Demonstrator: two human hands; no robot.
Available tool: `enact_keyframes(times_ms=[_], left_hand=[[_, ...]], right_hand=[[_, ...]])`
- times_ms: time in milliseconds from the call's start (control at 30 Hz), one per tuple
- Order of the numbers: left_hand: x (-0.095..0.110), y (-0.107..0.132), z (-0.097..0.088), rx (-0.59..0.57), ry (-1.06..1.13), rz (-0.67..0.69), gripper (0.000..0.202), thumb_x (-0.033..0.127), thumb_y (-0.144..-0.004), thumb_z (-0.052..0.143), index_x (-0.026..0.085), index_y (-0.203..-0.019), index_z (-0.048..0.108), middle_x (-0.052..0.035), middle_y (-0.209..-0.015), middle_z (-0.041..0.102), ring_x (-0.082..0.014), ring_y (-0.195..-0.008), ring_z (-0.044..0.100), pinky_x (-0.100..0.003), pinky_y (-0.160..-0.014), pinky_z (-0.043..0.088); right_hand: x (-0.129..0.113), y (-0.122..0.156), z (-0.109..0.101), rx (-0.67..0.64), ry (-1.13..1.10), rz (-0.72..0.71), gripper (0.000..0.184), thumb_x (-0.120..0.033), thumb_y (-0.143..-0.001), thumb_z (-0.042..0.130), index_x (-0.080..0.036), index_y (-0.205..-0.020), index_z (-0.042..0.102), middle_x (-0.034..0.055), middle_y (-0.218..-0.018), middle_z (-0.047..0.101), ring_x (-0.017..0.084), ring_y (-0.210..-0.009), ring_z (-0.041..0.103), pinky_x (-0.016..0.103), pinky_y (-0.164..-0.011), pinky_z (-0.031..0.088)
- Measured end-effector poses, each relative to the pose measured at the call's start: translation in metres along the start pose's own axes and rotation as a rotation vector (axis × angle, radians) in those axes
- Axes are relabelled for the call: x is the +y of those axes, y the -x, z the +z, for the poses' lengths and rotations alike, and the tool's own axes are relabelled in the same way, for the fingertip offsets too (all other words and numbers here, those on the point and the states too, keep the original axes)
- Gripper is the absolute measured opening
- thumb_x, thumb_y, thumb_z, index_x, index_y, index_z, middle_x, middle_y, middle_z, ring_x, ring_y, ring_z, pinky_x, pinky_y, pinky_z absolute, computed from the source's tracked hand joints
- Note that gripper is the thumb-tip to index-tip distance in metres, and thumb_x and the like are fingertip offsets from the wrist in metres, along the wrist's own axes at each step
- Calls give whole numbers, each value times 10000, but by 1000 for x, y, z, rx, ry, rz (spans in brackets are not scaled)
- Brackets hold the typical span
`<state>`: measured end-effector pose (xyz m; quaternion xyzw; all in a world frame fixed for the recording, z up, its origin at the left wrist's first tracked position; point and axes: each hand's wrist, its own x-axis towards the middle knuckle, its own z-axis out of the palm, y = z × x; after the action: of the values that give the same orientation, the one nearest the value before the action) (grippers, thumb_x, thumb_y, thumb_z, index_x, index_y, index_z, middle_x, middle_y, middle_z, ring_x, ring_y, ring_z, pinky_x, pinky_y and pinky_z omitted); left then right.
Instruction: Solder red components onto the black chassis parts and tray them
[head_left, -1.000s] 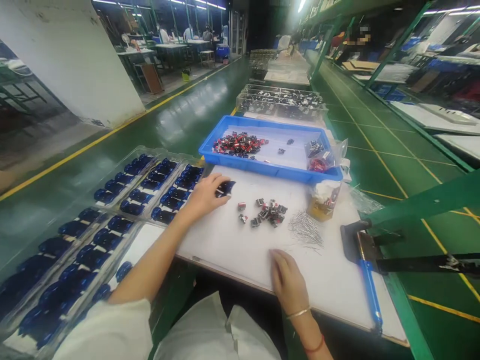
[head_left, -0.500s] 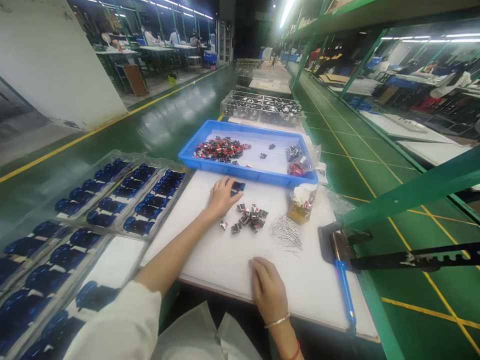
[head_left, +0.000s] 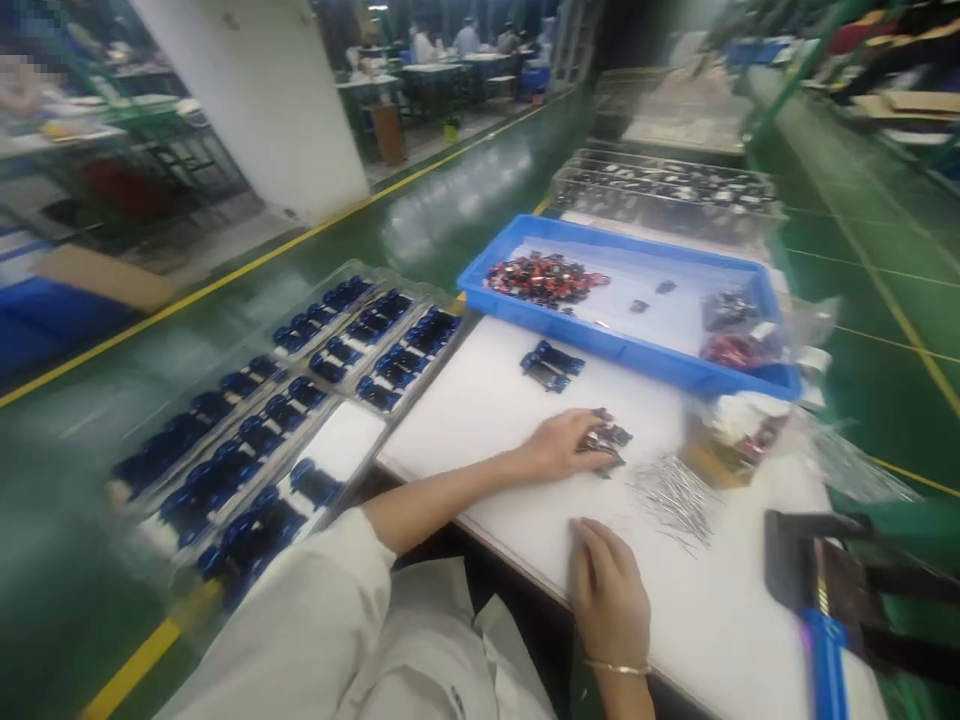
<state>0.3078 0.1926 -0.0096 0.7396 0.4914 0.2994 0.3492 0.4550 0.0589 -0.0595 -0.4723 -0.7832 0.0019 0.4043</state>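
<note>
Our left hand (head_left: 559, 447) is partly hiding small parts (head_left: 618, 437), our right hand (head_left: 613, 590) is resting on the worktop (head_left: 461, 405); we cannot tell either grip.

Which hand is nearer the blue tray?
Left. The left hand is at the small parts in front of the tray; the right hand is by the table's near edge.

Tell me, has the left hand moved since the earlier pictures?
Yes. Judged against the blue tray, the left hand has moved rightward and farther from it, toward the person; it is now at the small parts.
</note>
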Motion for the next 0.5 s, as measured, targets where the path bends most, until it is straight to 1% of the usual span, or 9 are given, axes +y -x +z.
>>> enact_keyframes(times_ms=[67, 100, 133, 200, 267, 333, 400, 467, 500], left_hand=[[7, 7, 7, -36, 53, 15, 530, 448, -847, 688, 197, -1299, 569, -109, -1335, 625, -258, -1306, 550, -383, -1135, 415], [10, 11, 7, -22, 64, 16, 564, 474, -849, 680, 204, -1327, 551, -107, -1360, 609, -258, -1325, 536, -378, -1142, 408], [11, 17, 4, 10, 58, 23, 589, 493, -861, 658, 209, -1359, 527, -109, -1414, 569, -257, -1362, 501, -378, -1160, 386], [10, 32, -12, 98, -3, 34, 612, 511, -889, 612, 209, -1407, 490, -119, -1509, 476, -261, -1428, 420, -397, -1197, 334], [1, 57, -38, 205, -104, 11, 619, 502, -909, 582, 191, -1432, 471, -137, -1548, 422, -272, -1459, 368, -420, -1219, 292], [-12, 93, -71, 326, -229, -80, 626, 488, -912, 578, 165, -1436, 467, -160, -1553, 406, -291, -1461, 355, -440, -1221, 285], [-28, 139, -105, 409, -357, -183, 624, 493, -924, 558, 139, -1428, 461, -188, -1542, 411, -305, -1456, 353, -474, -1220, 274], [-43, 190, -136, 437, -477, -296, 574, 478, -963, 488, 153, -1434, 442, -193, -1522, 432, -306, -1438, 377, -511, -1204, 285], [-49, 216, -148, 452, -523, -353, 557, 471, -970, 474, 149, -1424, 444, -197, -1499, 458, -303, -1418, 404, -510, -1191, 310]], right_hand=[[1, 2, -2, 4, 35, -27, 217, -156, -978, 492, -136, -1105, 667, 130, -1053, 678, 229, -930, 650, 372, -843, 536], [2, 2, -3, 6, 55, -32, 207, -151, -970, 511, -126, -1087, 679, 132, -1045, 684, 227, -909, 655, 367, -838, 530], [3, 2, -3, 11, 73, -34, 197, -141, -959, 531, -121, -1071, 692, 132, -1037, 693, 228, -887, 660, 364, -829, 527], [2, 1, -4, 29, 93, -35, 191, -117, -929, 574, -118, -1055, 717, 129, -1019, 711, 238, -859, 673, 364, -815, 528], [0, -1, -5, 47, 84, -35, 218, -90, -895, 614, -130, -1073, 735, 120, -1014, 727, 255, -858, 688, 371, -812, 537], [-3, -2, -6, 61, 59, -18, 271, -72, -868, 640, -152, -1105, 744, 110, -1021, 735, 276, -872, 699, 388, -821, 549], [-3, -1, -7, 68, 38, 9, 312, -67, -852, 647, -167, -1131, 745, 108, -1024, 737, 299, -883, 703, 416, -832, 553], [2, 1, -8, 52, 12, 34, 320, -85, -845, 646, -172, -1135, 747, 113, -1013, 737, 320, -887, 700, 447, -840, 551], [6, 4, -7, 33, -12, 36, 310, -103, -840, 648, -174, -1124, 751, 114, -997, 735, 323, -873, 698, 455, -831, 551]])
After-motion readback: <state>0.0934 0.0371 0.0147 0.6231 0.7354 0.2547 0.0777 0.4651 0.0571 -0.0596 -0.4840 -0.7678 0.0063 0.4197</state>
